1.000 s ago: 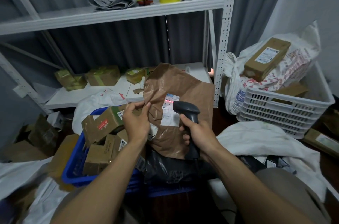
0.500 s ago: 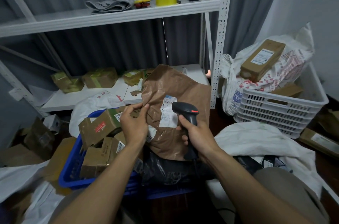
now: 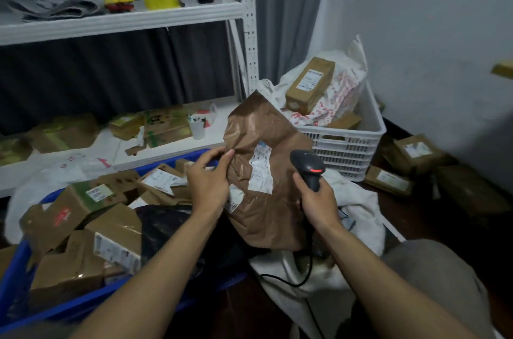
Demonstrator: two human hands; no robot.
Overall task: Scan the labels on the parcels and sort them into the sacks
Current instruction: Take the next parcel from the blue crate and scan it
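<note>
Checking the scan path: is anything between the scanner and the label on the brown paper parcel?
Nothing visible. The scanner in the right hand sits right of the white label on the brown paper parcel; the left hand grips the parcel's left edge, clear of the label.

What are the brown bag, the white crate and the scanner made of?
The brown bag looks like glossy plastic film or coated paper: it crinkles and shines, but which of the two is unclear. The white crate seems to be moulded hard plastic, judging by its slotted lattice wall. The scanner appears to be matte dark plastic with a red strip.
</note>
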